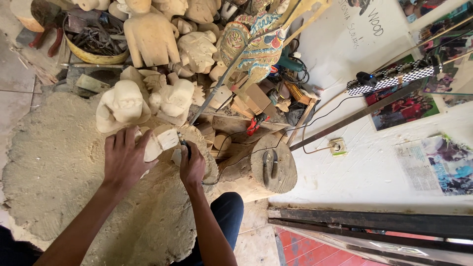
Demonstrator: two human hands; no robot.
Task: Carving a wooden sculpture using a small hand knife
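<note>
Carved wood figures crowd far side, log stump blocks right, sawdust mat open left

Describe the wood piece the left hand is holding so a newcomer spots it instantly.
Start at the big sawdust-covered mat on the floor. At its upper edge, the left hand presses on a pale wood block, with the right hand putting a thin tool to it. Unlike the rounded carved figures just above, it is blocky, still rough.
</note>
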